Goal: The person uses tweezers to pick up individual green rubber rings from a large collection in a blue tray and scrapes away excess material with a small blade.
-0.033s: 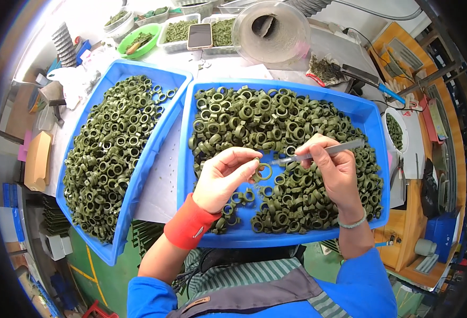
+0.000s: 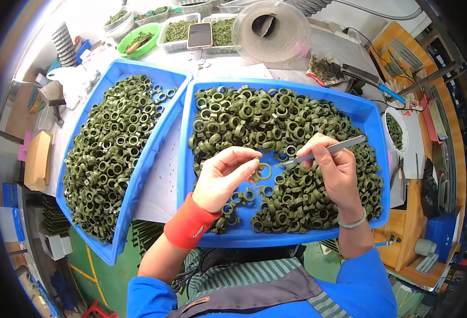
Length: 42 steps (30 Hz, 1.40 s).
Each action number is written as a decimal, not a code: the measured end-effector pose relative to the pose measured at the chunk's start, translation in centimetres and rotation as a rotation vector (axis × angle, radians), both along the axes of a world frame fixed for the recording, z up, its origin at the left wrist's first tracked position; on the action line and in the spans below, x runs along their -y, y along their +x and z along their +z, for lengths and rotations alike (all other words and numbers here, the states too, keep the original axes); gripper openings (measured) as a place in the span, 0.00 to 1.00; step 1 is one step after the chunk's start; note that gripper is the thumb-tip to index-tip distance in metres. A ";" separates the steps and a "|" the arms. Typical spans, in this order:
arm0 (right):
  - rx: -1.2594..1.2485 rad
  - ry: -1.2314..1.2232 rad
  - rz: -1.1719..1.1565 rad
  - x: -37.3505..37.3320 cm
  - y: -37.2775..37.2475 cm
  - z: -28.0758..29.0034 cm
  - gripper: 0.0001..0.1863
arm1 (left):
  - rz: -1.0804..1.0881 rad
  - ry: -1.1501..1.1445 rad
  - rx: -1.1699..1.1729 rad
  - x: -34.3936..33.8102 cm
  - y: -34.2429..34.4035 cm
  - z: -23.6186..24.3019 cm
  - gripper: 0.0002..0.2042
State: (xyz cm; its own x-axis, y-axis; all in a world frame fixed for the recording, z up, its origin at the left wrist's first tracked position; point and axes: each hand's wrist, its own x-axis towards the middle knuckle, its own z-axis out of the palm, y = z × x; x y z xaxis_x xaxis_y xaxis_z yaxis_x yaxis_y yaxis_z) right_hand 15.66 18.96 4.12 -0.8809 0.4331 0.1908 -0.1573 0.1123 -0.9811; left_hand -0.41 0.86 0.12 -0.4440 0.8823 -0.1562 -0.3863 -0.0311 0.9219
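My left hand [image 2: 226,177], with a red wristband above it, pinches a dark green ring [image 2: 264,171] between thumb and fingertips. The ring is held over the near blue tub [image 2: 286,241], its opening facing me. In my right hand [image 2: 335,172] is a slim metal scalpel [image 2: 339,146], gripped like a pen. Its thin blade points left toward the ring, with a small gap between them. Many similar green rings [image 2: 297,204] with small lugs lie heaped in the tub under both hands.
A second blue tub [image 2: 162,143], also heaped with green rings, stands at the left. Behind are clear boxes of green pieces, a phone [image 2: 199,35], a green bowl [image 2: 151,43] and a large clear funnel-like vessel [image 2: 292,40]. A black-and-blue tool [image 2: 374,82] lies at the back right.
The scalpel's blade has shifted slightly right, away from the ring, and its handle end has tipped up. My left hand and the ring stay in place.
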 end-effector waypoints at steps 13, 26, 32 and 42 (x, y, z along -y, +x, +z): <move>-0.033 0.124 0.038 1.5 -0.4 -0.6 0.11 | 0.099 0.052 -0.098 0.1 0.4 -0.1 0.08; -0.206 -0.071 -0.194 4.4 -1.6 -1.3 0.12 | 0.262 0.241 -0.029 -0.2 0.5 -0.5 0.10; -0.040 0.360 -0.130 3.6 -2.3 -3.3 0.16 | 0.139 0.248 -0.146 0.0 0.4 -0.3 0.14; -0.145 0.899 -0.224 3.5 -2.3 -1.9 0.16 | 0.053 0.106 0.363 0.2 -0.1 0.6 0.14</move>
